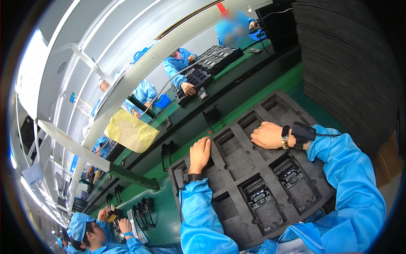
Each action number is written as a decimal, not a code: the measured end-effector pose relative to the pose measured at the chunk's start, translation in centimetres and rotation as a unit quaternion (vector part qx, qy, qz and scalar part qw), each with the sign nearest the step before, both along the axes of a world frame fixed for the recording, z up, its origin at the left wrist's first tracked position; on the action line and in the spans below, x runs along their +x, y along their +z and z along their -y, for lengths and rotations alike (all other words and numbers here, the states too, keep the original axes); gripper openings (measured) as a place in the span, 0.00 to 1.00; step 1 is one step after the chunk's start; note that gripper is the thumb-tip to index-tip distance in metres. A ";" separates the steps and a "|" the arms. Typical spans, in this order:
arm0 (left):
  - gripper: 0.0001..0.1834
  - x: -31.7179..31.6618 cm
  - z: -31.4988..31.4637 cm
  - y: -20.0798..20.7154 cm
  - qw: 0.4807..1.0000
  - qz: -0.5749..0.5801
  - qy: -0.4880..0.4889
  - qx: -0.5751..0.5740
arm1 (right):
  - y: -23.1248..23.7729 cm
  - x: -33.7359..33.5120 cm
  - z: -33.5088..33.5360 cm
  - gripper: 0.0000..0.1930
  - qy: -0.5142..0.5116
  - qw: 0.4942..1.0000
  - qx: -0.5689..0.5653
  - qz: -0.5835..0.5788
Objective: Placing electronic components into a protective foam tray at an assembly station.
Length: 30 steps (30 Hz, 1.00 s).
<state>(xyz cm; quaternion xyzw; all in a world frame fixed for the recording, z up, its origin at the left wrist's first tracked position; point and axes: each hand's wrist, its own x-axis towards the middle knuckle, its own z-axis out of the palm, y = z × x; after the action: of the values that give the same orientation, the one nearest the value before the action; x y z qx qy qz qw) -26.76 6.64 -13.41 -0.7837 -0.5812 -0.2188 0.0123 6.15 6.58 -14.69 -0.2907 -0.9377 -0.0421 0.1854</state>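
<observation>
A dark grey foam tray (243, 180) with several rectangular pockets lies tilted in front of me. My left hand (199, 154) rests on its left part, fingers extended toward the far edge and holding nothing visible. My right hand (268, 135) lies over the ribs between pockets farther right; its fingers are slightly bent and no part shows in them. Two near pockets hold black phone-like housings: one housing (260, 199) in the near middle, another housing (292, 175) to its right. Blue sleeves and wrist straps cover my wrists, and a black box sits on the right one.
Tall stacked dark foam trays (342, 72) stand at the right. Beyond my tray runs a green conveyor line with black fixtures (168, 152). A yellow sheet (132, 130) hangs from a white frame post. Co-workers in blue sit across the line and at lower left (91, 233).
</observation>
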 end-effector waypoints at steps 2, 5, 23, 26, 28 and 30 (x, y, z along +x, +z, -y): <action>0.20 0.0 0.0 0.1 1.000 -0.005 -0.003 0.000 | 0.1 0.0 0.0 0.14 -0.001 1.000 -0.002 0.002; 0.20 0.2 0.1 0.2 1.000 -0.012 0.001 -0.004 | -0.2 0.2 -0.1 0.14 -0.001 1.000 0.006 0.008; 0.20 -0.4 0.3 -1.7 0.994 -0.068 0.037 0.081 | 0.5 -1.0 -1.0 0.12 0.019 0.995 -0.054 -0.076; 0.24 0.1 1.8 -0.9 0.995 -0.085 0.037 0.047 | 0.7 -0.6 -1.2 0.11 0.021 0.983 -0.047 -0.174; 0.26 0.1 3.8 -0.6 0.992 -0.111 0.036 0.038 | 1.3 -0.1 -0.8 0.10 -0.020 0.974 -0.067 -0.217; 0.30 -0.8 6.2 -0.2 0.993 -0.121 0.002 -0.011 | 1.8 0.5 -0.4 0.10 -0.040 0.960 -0.088 -0.264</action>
<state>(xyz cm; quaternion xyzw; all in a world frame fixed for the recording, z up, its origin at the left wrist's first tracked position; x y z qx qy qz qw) -27.51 0.40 -13.63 -0.8036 -0.5790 -0.1161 0.0741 6.60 7.00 -12.87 -0.3436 -0.8433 0.1110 0.3981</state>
